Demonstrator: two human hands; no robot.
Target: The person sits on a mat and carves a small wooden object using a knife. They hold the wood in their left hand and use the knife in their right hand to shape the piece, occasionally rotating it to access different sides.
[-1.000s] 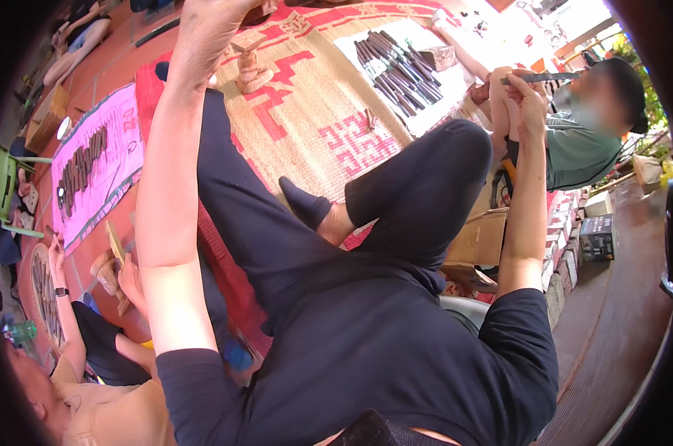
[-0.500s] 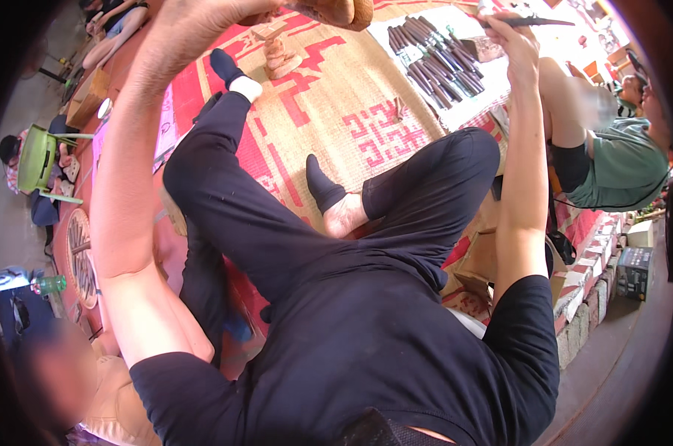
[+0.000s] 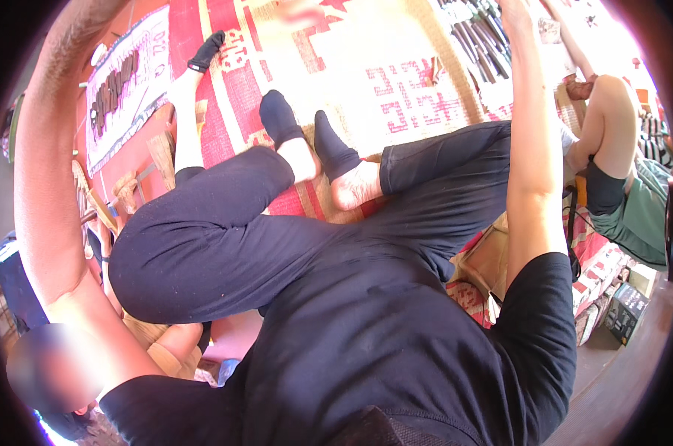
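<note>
Showing beside the cropped right hand are dark tools; both hands' grip I cannot tell

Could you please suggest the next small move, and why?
I would probably tilt the head up slightly: the left forearm leaves the view before its hand shows, and the right hand, seen near the dark tools, is mostly cut off by the top edge, so neither grip can be checked.

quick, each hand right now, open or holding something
Left hand: out of view past the top edge, cannot tell.
Right hand: mostly cut off there, cannot tell.
</note>
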